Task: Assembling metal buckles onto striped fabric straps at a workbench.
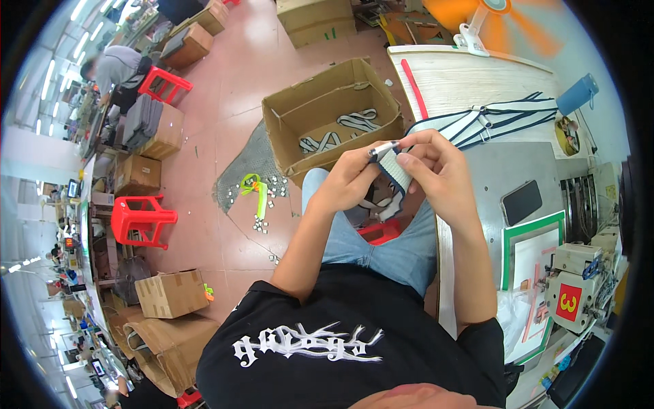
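Observation:
Over my lap, both hands work on a white webbing strap with dark blue edges [395,172]. My left hand [355,176] pinches it beside a small pale and dark piece [383,150] at the strap's upper end, whose kind I cannot make out. My right hand [437,172] grips the strap from the other side, thumb and fingers closed near that same end. Below the hands the strap hangs between my knees, partly in shadow. More of these straps with metal buckles [480,123] lie spread on the table to the right.
An open cardboard box [293,116] with several straps stands ahead. At right are a phone [521,202], a sewing machine [575,286], a blue cylinder [577,94] and a spinning orange fan [499,8]. A red stool [142,219] and small scattered pieces [260,223] are on the left floor.

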A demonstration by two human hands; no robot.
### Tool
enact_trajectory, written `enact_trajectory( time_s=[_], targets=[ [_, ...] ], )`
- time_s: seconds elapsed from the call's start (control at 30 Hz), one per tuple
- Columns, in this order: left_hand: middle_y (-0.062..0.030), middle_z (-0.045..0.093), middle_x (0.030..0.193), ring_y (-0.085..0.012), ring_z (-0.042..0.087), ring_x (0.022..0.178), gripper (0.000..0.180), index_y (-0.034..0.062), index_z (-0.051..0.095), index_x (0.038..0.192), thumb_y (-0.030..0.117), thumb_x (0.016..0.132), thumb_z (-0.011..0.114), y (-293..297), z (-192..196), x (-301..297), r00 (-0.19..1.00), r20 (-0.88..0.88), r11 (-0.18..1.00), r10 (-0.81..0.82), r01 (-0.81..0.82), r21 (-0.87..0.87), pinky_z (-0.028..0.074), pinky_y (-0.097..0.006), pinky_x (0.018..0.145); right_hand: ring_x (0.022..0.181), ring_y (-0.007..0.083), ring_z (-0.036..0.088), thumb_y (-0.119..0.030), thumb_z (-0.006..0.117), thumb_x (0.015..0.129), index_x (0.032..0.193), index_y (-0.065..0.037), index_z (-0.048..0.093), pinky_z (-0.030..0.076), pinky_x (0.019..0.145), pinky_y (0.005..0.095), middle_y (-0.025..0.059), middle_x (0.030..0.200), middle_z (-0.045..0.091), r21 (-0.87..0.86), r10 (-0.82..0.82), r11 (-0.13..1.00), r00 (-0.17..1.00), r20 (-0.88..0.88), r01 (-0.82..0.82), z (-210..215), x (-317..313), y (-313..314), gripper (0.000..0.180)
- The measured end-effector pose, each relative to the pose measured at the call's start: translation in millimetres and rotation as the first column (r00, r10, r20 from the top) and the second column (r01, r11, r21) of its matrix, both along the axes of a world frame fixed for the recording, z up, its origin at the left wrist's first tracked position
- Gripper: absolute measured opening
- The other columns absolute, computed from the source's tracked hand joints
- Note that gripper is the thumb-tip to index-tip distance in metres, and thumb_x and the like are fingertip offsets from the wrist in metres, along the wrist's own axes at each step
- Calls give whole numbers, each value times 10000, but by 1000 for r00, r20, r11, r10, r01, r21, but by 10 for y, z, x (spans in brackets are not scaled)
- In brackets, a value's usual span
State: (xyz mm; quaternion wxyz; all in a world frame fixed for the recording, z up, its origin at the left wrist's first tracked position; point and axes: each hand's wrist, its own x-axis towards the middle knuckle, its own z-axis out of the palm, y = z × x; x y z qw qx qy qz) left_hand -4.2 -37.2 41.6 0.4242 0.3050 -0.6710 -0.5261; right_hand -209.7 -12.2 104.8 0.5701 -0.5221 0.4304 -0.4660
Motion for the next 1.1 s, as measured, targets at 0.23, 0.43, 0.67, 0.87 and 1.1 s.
enact_trajectory(
  time_s=[0.23,0.43,0.67,0.87,1.1],
  targets=[
    [-172,669,1076,-324,667,971,376,-47,624,1249,-117,907,482,-6,-39,-68,989,94,958,118,-88,-272,517,-366,899,784,62,639,-1,668,1006,1211,23,640,539,669,229,51,949,691,-132,-87,987,995,39,91,9,64,11,208],
    [-184,637,1105,-393,601,1122,562,-38,623,1337,-129,795,508,-81,-97,-46,953,218,893,208,-94,-441,508,-428,965,891,67,649,13,653,1009,1234,14,660,546,780,233,28,982,674,-92,31,995,999,40,-28,-67,41,6,225],
    [-110,578,1293,-189,617,1187,398,-12,673,1310,-44,918,616,15,33,191,997,28,988,71,-66,-143,543,-326,969,936,86,648,16,688,997,1119,-4,677,548,865,250,21,1007,651,-119,88,989,996,-24,-90,-174,-3,-46,124],
    [-31,721,1008,-76,680,878,173,-41,685,1142,63,1007,713,114,70,126,976,-181,918,120,-40,394,560,-229,774,993,157,665,49,689,965,1067,6,696,587,893,320,69,1099,567,-253,97,958,982,-161,-135,-183,9,-21,111],
    [-55,728,999,-80,697,846,161,-38,680,1111,56,986,715,92,-29,118,981,-193,903,19,67,425,578,-242,743,1004,182,658,-2,709,960,1087,-10,698,577,844,322,84,1138,605,-324,62,933,959,-275,-153,-130,-26,-40,128]
  ],
)
